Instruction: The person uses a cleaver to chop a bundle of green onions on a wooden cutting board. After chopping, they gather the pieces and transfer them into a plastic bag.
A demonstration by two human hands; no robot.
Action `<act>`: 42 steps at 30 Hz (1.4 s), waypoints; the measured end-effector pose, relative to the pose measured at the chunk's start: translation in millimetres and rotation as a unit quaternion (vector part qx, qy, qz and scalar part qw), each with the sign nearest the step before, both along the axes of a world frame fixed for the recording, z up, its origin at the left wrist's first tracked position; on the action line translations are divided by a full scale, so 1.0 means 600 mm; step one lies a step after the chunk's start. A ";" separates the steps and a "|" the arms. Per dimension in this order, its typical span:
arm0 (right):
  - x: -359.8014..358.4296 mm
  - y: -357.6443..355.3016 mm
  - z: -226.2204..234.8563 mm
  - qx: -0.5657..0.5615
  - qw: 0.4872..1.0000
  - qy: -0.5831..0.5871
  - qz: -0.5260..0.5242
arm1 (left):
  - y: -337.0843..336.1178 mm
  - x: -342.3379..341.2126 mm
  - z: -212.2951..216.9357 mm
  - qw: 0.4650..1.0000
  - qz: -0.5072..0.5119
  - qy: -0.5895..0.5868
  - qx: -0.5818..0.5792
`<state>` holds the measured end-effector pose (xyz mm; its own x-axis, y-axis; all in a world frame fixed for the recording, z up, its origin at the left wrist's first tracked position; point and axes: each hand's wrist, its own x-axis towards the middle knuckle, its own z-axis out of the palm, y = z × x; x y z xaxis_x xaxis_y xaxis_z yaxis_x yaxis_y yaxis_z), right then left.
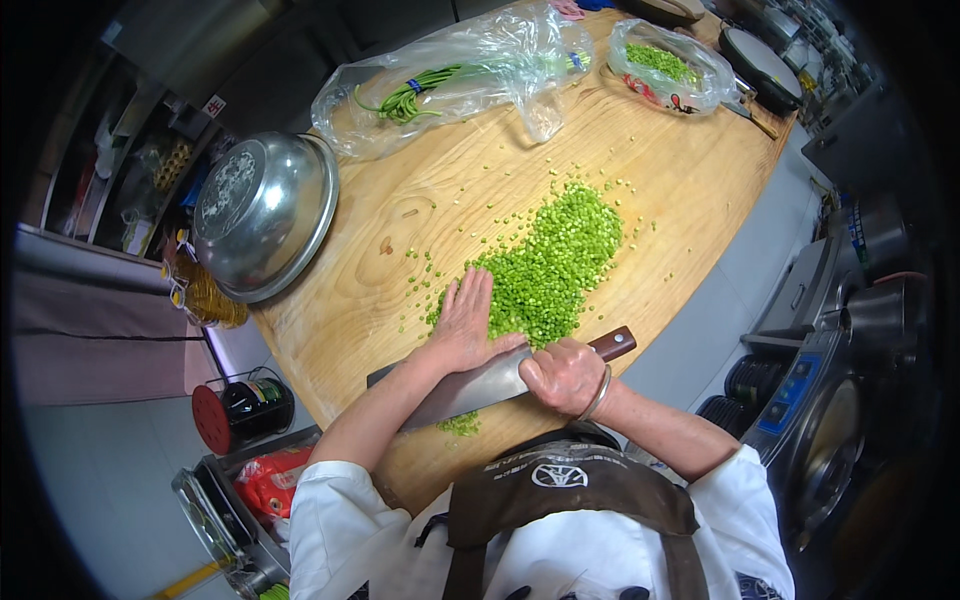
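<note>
Wooden table [370, 230], chopped greens [570, 245] | left hand [464, 325] flat against greens, thumb splayed | right hand [565, 377] clenched around cleaver [465, 388] | brown apron [630, 492]: white emblem [560, 475]

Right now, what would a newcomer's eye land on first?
Probably the bright green heap of chopped stems in the middle of the wooden table, with the open left hand at its near-left side. Next, the broad-bladed cleaver in the right hand, nearer the body, and the shiny upturned metal basin at the table's left edge.
</note>
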<state>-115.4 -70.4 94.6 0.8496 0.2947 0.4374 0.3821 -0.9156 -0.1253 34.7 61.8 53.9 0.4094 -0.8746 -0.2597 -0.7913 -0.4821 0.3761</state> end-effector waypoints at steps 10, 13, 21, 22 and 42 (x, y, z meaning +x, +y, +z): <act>-0.007 -0.008 -0.007 0.000 1.000 0.010 0.008 | -0.009 0.072 -0.034 0.992 0.067 -0.027 -0.101; -0.014 -0.012 -0.001 0.000 1.000 0.005 0.007 | 0.002 0.054 -0.005 0.995 0.007 -0.032 -0.099; -0.036 -0.020 0.026 0.024 0.999 -0.018 -0.039 | 0.059 0.110 0.066 0.954 0.150 -0.016 -0.258; -0.041 -0.024 0.023 0.034 0.997 -0.015 -0.061 | 0.062 0.119 0.123 0.932 0.204 0.027 -0.298; -0.076 0.005 0.019 0.795 0.503 0.229 -0.252 | 0.037 -0.155 0.019 0.983 -0.072 -0.026 -0.166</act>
